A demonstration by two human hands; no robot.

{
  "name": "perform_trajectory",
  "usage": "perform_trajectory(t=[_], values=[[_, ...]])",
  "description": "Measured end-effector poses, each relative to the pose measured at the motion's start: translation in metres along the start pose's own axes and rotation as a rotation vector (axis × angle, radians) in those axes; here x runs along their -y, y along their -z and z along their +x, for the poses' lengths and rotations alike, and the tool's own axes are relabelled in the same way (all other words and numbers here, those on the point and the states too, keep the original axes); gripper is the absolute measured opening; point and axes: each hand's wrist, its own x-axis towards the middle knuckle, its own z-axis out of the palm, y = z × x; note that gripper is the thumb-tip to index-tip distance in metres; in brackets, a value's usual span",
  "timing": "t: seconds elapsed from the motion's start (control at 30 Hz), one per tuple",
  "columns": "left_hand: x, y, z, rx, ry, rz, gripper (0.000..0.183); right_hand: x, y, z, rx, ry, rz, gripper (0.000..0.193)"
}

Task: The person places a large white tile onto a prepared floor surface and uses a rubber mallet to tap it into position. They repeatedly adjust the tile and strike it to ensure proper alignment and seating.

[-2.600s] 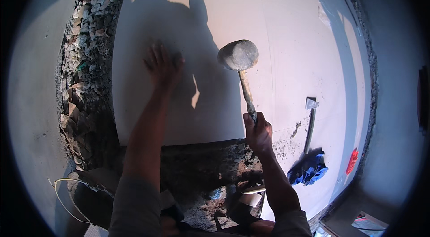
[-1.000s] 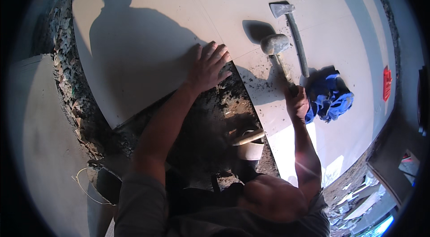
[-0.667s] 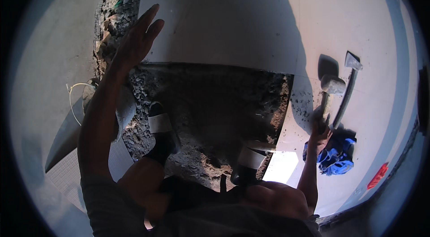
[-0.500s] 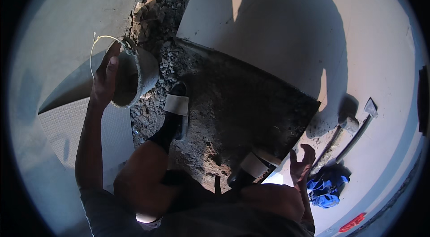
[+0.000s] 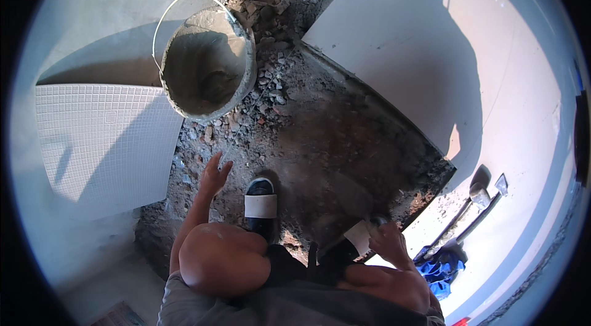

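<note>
My left hand (image 5: 215, 176) hangs over the rubble beside my left foot, fingers apart and holding nothing. Beyond it stands a mortar-caked bucket (image 5: 250, 58) with wet grey mortar (image 5: 217, 84) low inside and its pale handle raised to the left. Close to the sandal (image 5: 357, 238) on my right foot, my right hand (image 5: 389, 245) has its fingers curled in. Something small and greyish shows at its fingertips, too dim and blurred to name. Dark, rough ground (image 5: 332, 160) spreads in front of my feet.
A large smooth pale tile (image 5: 363, 24) lies ahead, its near edge bordering the dug ground. Left of the bucket is a tile with a gridded surface (image 5: 104, 123). At right lie a mallet (image 5: 479, 194), an axe-like tool (image 5: 501, 185) and a crumpled blue bag (image 5: 438, 275).
My left hand has left the bucket's side and come back near my left foot. My right hand has moved inward to the right sandal, its fingers now curled. The view has shifted.
</note>
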Motion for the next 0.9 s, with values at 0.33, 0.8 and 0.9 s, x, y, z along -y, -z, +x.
perform_trajectory(t=[0.33,0.8,0.9], values=[[0.064,-0.06,0.026,-0.265,-0.137,-0.045,0.057,0.165,0.124,0.108,-0.178,0.233,-0.539,0.035],[0.087,-0.053,0.002,-0.318,0.018,-0.305,0.055,0.252,0.099,0.229,-0.309,0.091,-0.537,0.04],[0.092,-0.055,-0.003,-0.307,0.056,-0.279,0.056,0.249,0.086,0.245,-0.306,0.077,-0.599,0.038]])
